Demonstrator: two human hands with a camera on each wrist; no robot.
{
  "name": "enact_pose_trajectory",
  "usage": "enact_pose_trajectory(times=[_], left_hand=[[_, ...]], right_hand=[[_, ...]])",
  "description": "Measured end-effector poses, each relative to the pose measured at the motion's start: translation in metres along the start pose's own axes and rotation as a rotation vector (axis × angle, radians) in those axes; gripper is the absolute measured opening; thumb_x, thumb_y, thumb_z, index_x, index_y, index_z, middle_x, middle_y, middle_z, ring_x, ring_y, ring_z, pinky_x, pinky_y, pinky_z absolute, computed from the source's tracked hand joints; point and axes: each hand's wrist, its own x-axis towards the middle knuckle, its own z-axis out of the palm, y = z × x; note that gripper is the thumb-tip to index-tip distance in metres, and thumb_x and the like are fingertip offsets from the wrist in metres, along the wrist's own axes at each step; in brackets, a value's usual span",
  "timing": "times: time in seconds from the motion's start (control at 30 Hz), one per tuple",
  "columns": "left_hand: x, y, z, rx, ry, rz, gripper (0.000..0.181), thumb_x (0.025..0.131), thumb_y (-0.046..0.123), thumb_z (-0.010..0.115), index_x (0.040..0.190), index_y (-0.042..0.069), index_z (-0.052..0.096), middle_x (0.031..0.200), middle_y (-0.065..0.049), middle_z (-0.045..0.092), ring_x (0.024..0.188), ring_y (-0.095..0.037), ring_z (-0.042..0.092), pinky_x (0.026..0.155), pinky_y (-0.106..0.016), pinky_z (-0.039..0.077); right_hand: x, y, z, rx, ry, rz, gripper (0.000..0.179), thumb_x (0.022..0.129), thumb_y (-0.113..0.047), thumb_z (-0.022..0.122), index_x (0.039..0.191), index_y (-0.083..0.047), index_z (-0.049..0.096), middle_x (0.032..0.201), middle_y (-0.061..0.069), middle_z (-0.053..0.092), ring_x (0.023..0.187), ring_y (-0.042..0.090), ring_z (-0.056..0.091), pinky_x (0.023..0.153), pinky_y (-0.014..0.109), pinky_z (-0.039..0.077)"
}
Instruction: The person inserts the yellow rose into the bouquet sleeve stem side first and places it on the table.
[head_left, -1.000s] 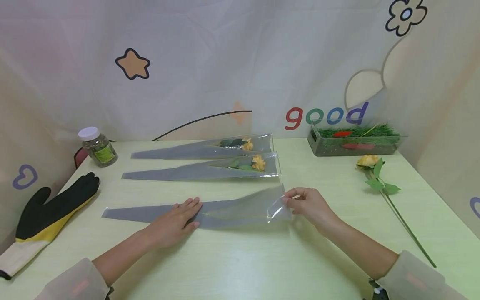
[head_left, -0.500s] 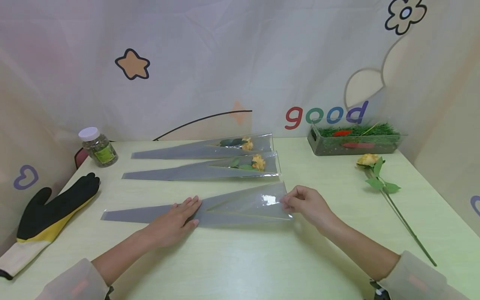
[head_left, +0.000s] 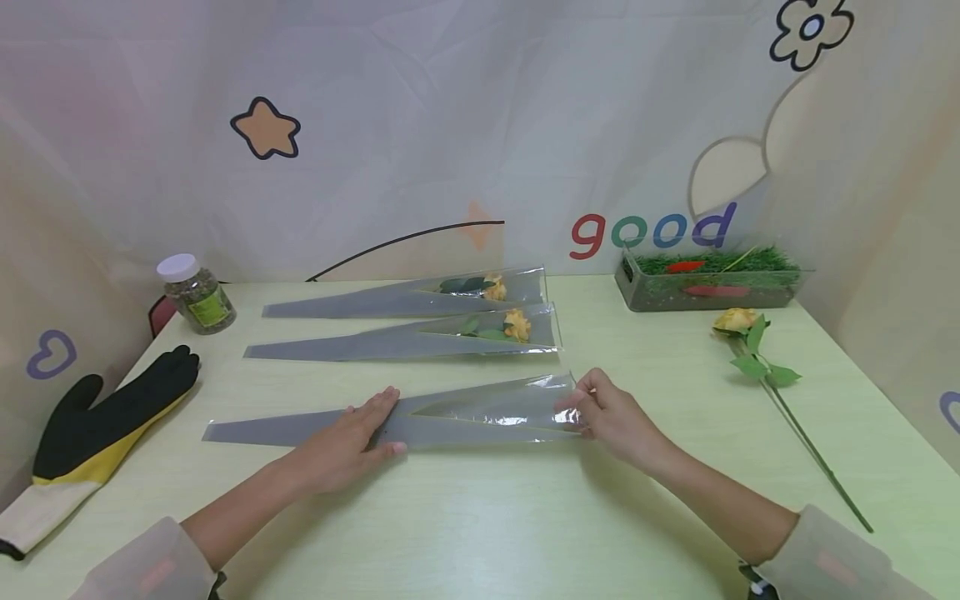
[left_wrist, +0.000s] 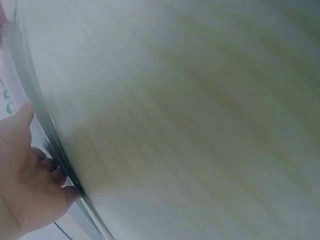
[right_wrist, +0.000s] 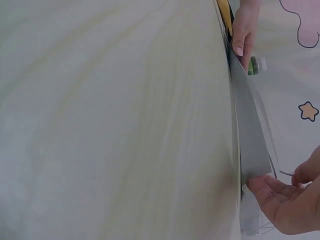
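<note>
A grey flower sleeve [head_left: 480, 408] with a clear window lies across the front of the table, its wide end to the right. My left hand [head_left: 348, 446] rests flat on its middle, fingers straight. At the wide end my right hand [head_left: 615, 421] pinches the sleeve's edge between thumb and fingers. The right wrist view shows that hand [right_wrist: 290, 197] at the sleeve [right_wrist: 252, 135], which stands a little off the table there. Nothing shows inside the window. A loose yellow rose [head_left: 735, 322] with a long green stem lies to the right of my right hand.
Behind are two similar sleeves, a nearer one [head_left: 337, 346] and a farther one [head_left: 341, 305], each holding a yellow rose. A lidded jar [head_left: 197, 296] and a black-and-yellow glove [head_left: 116, 417] are on the left. A planter of artificial grass [head_left: 708, 283] stands at the back right.
The sleeve's wide end has come down flatter, and its window has turned to face up. My right hand has shifted slightly along that edge. My left hand has stayed nearly in place.
</note>
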Motion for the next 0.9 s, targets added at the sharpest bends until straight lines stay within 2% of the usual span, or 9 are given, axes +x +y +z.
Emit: enact_pose_trajectory(times=[0.27, 0.47, 0.63, 0.9], left_hand=[[0.0001, 0.0013, -0.0015, -0.008, 0.011, 0.0, 0.077, 0.093, 0.046, 0.049, 0.146, -0.001, 0.018, 0.15, -0.017, 0.017, 0.136, -0.032, 0.016, 0.107, -0.051, 0.013], [0.0017, 0.0008, -0.0019, 0.035, 0.021, 0.003, 0.074, 0.093, 0.044, 0.05, 0.145, -0.001, 0.022, 0.149, -0.016, 0.022, 0.135, -0.032, 0.019, 0.106, -0.05, 0.015], [0.0034, -0.0004, -0.0024, 0.062, 0.04, -0.006, 0.072, 0.092, 0.045, 0.051, 0.144, 0.001, 0.028, 0.147, -0.016, 0.028, 0.134, -0.032, 0.023, 0.106, -0.051, 0.017], [0.0057, 0.0, -0.0044, 0.074, 0.085, -0.02, 0.067, 0.089, 0.042, 0.057, 0.141, 0.005, 0.038, 0.142, -0.013, 0.039, 0.131, -0.035, 0.028, 0.104, -0.053, 0.019]], right_hand=[[0.0002, -0.0017, 0.003, -0.045, 0.015, 0.033, 0.011, 0.101, -0.007, 0.033, 0.092, -0.001, 0.036, 0.109, 0.024, 0.059, 0.079, 0.024, 0.06, 0.067, 0.036, 0.052], [0.0028, -0.0005, 0.0055, -0.06, 0.015, 0.042, 0.012, 0.101, -0.008, 0.032, 0.092, -0.001, 0.036, 0.107, 0.022, 0.062, 0.078, 0.022, 0.061, 0.064, 0.034, 0.051], [0.0029, 0.0003, 0.0047, -0.046, 0.009, 0.031, 0.014, 0.102, -0.011, 0.033, 0.093, -0.001, 0.036, 0.107, 0.023, 0.062, 0.08, 0.024, 0.061, 0.064, 0.035, 0.051], [0.0021, 0.0004, 0.0015, -0.099, 0.013, -0.009, 0.013, 0.102, -0.012, 0.032, 0.094, -0.002, 0.036, 0.111, 0.024, 0.06, 0.085, 0.028, 0.06, 0.066, 0.035, 0.05]])
